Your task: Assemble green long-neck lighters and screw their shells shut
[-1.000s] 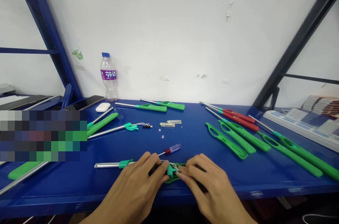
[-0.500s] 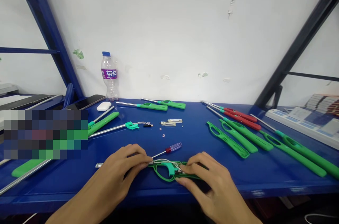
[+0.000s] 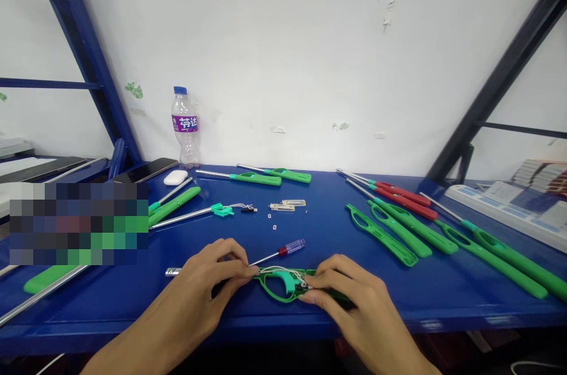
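Note:
Near the front edge, an opened green lighter handle half (image 3: 280, 300) lies between my hands, with a teal trigger (image 3: 289, 284) and loose white wires (image 3: 278, 269) in it. My left hand (image 3: 217, 274) pinches the lighter's metal tube where it meets the handle; the tube's tip (image 3: 172, 272) sticks out to the left. With thumb and fingers, my right hand (image 3: 354, 289) closes on a small black igniter (image 3: 302, 287) behind the trigger and covers the handle's rear part. A screwdriver (image 3: 292, 247) with a purple and red handle lies just beyond my hands.
Another metal tube with a teal trigger (image 3: 221, 210) and clear fuel tanks (image 3: 283, 207) lie farther back. Green handle halves (image 3: 385, 239) and green and red lighters (image 3: 403, 198) are on the right. A bottle (image 3: 188, 133), phone (image 3: 146, 170) and white case (image 3: 176, 178) stand back left.
The tube, trigger and handle half have shifted slightly to the right. My right thumb has moved up a little, against the igniter. The surrounding things lie as before.

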Available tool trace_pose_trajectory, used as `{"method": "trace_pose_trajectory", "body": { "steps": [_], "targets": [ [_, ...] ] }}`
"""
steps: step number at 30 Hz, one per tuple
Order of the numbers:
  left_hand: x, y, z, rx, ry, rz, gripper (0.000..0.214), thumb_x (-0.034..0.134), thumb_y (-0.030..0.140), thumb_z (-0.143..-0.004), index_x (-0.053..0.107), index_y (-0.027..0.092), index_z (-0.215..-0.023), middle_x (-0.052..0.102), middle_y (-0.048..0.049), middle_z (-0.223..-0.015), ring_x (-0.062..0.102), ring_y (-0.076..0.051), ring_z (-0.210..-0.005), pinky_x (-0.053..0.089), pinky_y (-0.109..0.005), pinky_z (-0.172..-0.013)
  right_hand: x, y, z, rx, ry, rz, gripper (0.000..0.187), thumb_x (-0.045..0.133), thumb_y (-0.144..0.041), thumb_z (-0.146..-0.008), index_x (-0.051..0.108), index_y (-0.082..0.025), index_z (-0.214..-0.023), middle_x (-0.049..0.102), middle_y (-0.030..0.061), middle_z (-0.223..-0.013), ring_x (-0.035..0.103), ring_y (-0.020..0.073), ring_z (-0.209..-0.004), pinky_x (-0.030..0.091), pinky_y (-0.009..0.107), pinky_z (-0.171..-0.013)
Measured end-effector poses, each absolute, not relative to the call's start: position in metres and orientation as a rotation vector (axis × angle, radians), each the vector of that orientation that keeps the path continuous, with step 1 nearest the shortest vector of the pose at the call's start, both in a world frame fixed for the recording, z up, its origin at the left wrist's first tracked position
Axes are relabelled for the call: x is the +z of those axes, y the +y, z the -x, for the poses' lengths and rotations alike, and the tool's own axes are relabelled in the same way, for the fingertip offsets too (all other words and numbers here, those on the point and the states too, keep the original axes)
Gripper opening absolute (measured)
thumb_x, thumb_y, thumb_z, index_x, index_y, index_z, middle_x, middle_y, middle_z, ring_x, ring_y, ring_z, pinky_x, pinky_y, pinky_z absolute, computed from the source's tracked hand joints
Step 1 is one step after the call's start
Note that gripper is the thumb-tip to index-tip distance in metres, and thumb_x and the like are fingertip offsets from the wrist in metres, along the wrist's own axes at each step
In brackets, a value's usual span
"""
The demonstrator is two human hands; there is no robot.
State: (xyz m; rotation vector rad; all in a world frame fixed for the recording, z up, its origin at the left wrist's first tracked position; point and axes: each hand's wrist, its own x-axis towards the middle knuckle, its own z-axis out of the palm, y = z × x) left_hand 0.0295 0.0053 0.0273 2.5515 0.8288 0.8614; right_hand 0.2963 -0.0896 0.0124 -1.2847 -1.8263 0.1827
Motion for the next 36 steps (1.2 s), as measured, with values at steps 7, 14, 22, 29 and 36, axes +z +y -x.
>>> {"method": "trace_pose_trajectory", "body": {
  "steps": [7,14,22,29,36],
  "targets": [
    [0.031,-0.003,-0.033,0.829,0.81,-2.79,0.022,0.049,0.023,-0.111,0.068,0.026,-0.102,0.067,-0.0017,-0.106,0.063,-0.021,-0.091,0.049,-0.037,-0.085,0.027,-0.093,-0.304,0.256,-1.877,1.334,0.019,0.051,-0.042,-0.116,0.066,-0.032,-0.125,0.075,-0.0021,-0.101,0.073,0.0178,-0.088,0.057,0.028,-0.08],
    [0.046,0.015,-0.042,0.737,0.841,-2.986,0.029,0.044,0.015,-0.109,0.071,0.025,-0.105,0.069,-0.0046,-0.108,0.061,-0.023,-0.094,0.048,-0.038,-0.086,0.095,-0.031,-0.319,-0.174,-2.408,1.316,0.017,0.054,-0.03,-0.115,0.069,-0.024,-0.117,0.075,0.004,-0.111,0.072,0.0237,-0.102,0.052,0.038,-0.091],
    [0.071,0.054,-0.036,0.579,1.089,-2.93,0.03,0.048,0.021,-0.107,0.078,0.024,-0.112,0.076,-0.0079,-0.109,0.07,-0.027,-0.099,0.054,-0.042,-0.092,0.092,0.047,-0.329,-0.16,-2.641,1.178,0.033,0.045,-0.037,-0.118,0.073,-0.021,-0.116,0.078,0.0045,-0.102,0.073,0.0227,-0.091,0.051,0.034,-0.083],
    [0.062,0.066,-0.024,0.663,1.147,-2.863,0.038,0.042,0.031,-0.108,0.079,0.023,-0.11,0.078,-0.0087,-0.111,0.071,-0.028,-0.105,0.055,-0.043,-0.096,0.07,0.052,-0.331,-0.134,-2.568,1.204,0.018,0.057,-0.027,-0.114,0.07,-0.022,-0.126,0.077,0.005,-0.115,0.073,0.0216,-0.101,0.054,0.032,-0.087],
    [0.057,0.063,-0.034,0.653,1.072,-2.835,0.033,0.047,0.032,-0.107,0.079,0.027,-0.11,0.08,-0.0041,-0.112,0.074,-0.025,-0.104,0.058,-0.037,-0.094,0.065,0.056,-0.326,-0.26,-2.558,1.233,0.023,0.057,-0.026,-0.114,0.069,-0.02,-0.133,0.073,0.0069,-0.12,0.068,0.022,-0.112,0.055,0.035,-0.097]
  ]
}}
